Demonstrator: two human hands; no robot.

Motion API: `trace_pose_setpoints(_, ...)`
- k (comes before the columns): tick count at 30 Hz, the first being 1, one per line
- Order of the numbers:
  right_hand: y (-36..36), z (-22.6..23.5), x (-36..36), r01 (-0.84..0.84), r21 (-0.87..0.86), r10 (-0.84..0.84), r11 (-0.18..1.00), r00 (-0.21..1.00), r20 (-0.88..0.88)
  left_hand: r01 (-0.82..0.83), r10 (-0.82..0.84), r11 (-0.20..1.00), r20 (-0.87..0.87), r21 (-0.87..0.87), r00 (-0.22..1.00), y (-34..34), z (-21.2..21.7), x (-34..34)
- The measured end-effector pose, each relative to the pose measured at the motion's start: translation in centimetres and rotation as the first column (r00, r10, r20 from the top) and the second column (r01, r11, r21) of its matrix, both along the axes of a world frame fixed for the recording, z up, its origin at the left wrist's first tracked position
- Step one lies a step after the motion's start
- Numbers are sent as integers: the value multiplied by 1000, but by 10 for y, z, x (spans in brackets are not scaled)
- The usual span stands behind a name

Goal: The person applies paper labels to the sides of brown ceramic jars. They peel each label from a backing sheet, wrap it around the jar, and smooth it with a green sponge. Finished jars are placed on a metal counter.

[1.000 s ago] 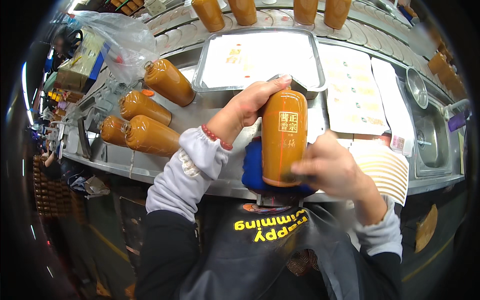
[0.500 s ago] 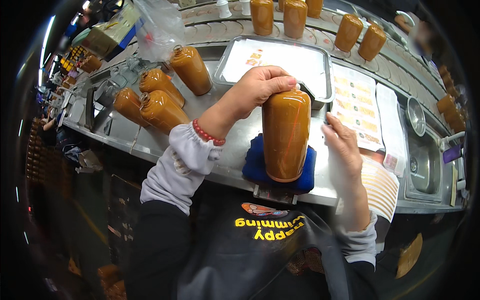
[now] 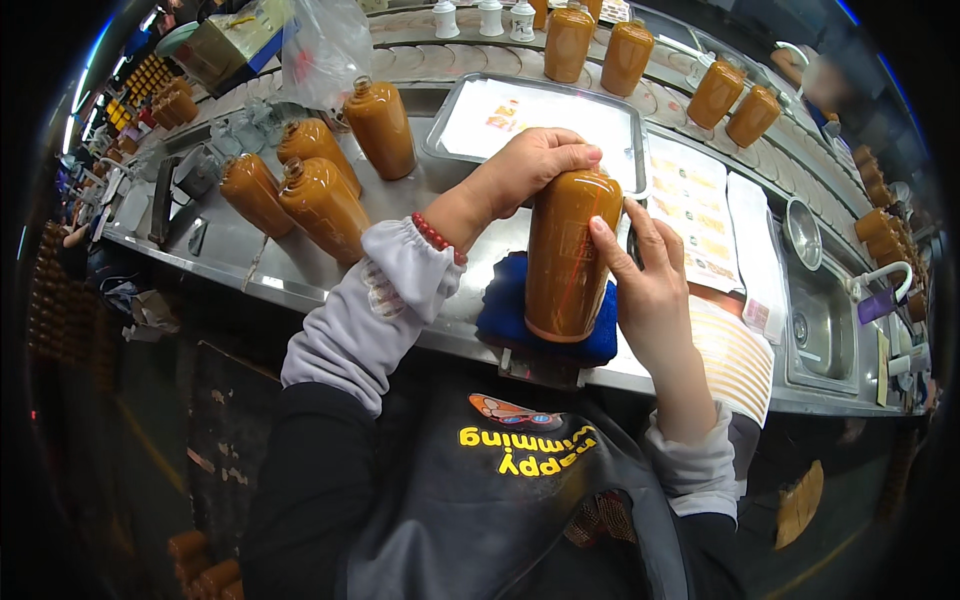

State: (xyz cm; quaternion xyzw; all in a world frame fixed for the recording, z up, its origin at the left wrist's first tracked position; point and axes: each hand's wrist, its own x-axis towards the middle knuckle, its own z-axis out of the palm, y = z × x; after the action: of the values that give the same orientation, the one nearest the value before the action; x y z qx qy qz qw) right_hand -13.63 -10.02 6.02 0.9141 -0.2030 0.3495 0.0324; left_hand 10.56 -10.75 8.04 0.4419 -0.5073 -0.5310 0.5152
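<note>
My left hand point(image 3: 535, 170) is closed over the top of a glossy brown bottle point(image 3: 562, 265), held nearly upright above a folded blue cloth point(image 3: 497, 300) at the counter's front edge. A faint square design shows on the bottle's side. Against that side rests the thumb of my right hand point(image 3: 650, 265). Its other fingers are stretched out and apart, just right of the bottle. Whether the bottle's base presses on the cloth is hard to tell. Behind it lies a metal tray point(image 3: 440, 140) lined with white sheet, bearing small orange-red decals point(image 3: 507, 117).
Several brown bottles point(image 3: 325, 205) stand on the left, near a clear plastic bag point(image 3: 325, 60). Printed decal sheets point(image 3: 690, 205) and a striped sheet point(image 3: 735, 355) lie right, before a sink point(image 3: 825, 335). A conveyor point(image 3: 660, 100) carrying bottles runs behind.
My right hand has come in from the right and its thumb now touches the bottle. The bottle has turned, showing the square design. My left hand keeps its grip; the view has shifted slightly.
</note>
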Motion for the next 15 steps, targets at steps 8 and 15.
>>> trace_pose_setpoints(8, 7, 5, 1, 22, -56, -26, 998, 998, -66, 5, -5, 1000, 7, 2, 1000, -2, -2, 1)
trace_pose_setpoints(15, -8, 18, -5, -145, 106, 107, 984, 947, 304, -1, 1, 998, 6, 64, 1000, -6, -1, 0)
